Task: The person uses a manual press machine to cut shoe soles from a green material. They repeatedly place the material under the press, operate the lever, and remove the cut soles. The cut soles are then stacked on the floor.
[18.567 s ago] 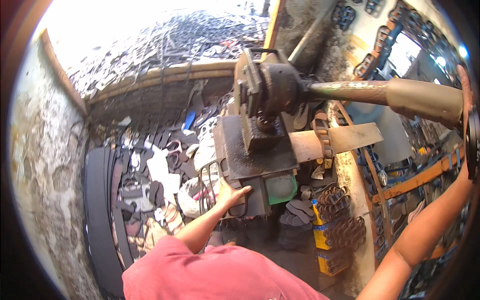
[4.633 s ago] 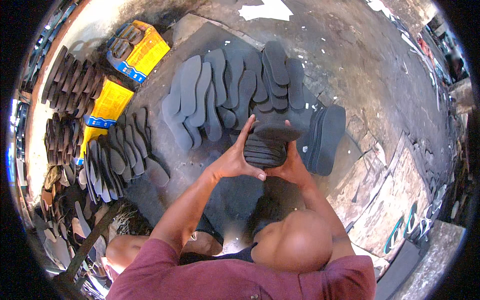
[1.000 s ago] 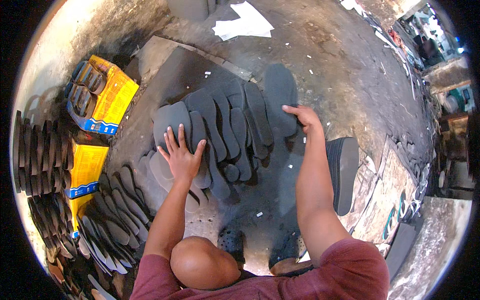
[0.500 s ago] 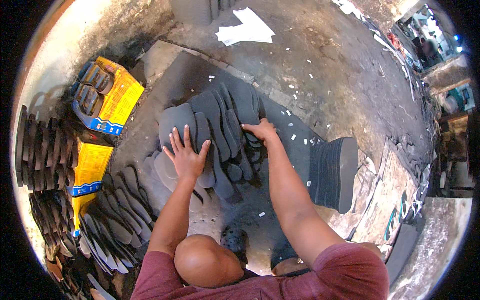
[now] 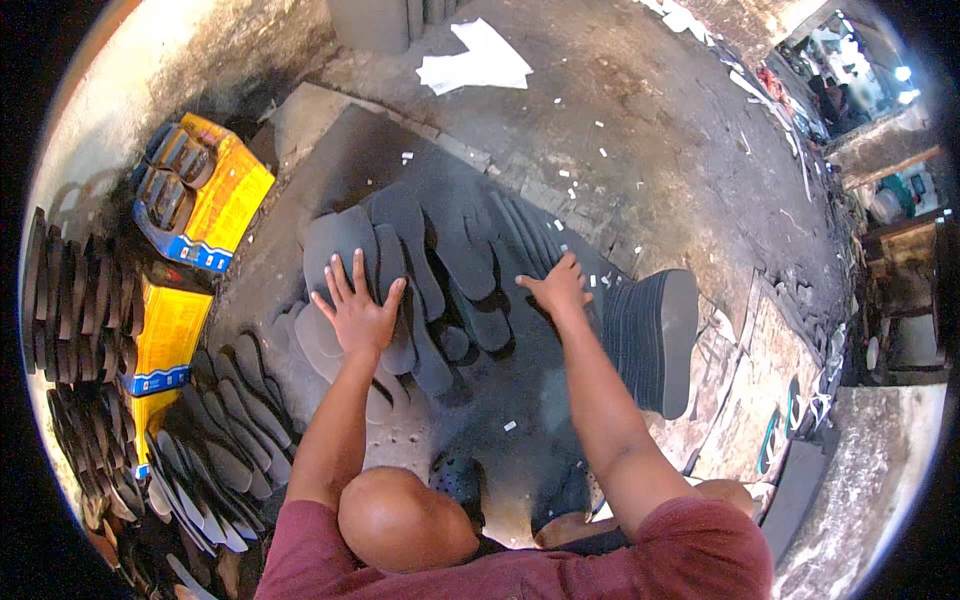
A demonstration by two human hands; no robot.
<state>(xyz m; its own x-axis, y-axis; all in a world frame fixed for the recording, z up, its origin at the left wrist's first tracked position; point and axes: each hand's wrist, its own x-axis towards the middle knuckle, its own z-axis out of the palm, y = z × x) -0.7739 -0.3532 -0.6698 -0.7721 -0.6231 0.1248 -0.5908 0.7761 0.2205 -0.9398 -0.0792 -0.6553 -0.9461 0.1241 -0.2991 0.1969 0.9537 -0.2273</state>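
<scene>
A pile of dark grey foam shoe soles point(image 5: 455, 245) lies spread out in front of me, some overlapping and some tilted. My left hand point(image 5: 358, 308) rests on the left side of the pile, fingers spread, over the broad pieces point(image 5: 343, 236). Right of the pile, a leaning row of soles point(image 5: 527, 232) stands partly on edge. My right hand point(image 5: 560, 290) grips the near end of this row, thumb on the left and fingers toward the right; the fingertips are partly hidden. To the right of that hand stands a neat stack of soles point(image 5: 650, 343).
Yellow and blue boxes point(image 5: 225, 195) stand at the left, with dark sandals point(image 5: 170, 180) on the upper one. More soles point(image 5: 85, 305) are stacked by the left wall. White sheets point(image 5: 473, 60) lie on the far floor. A teal-edged flip-flop point(image 5: 769, 443) lies at right.
My right hand has moved right, and the row of soles at it has shifted away from the pile's middle. My left hand remains on the pile. The whole view has shifted slightly.
</scene>
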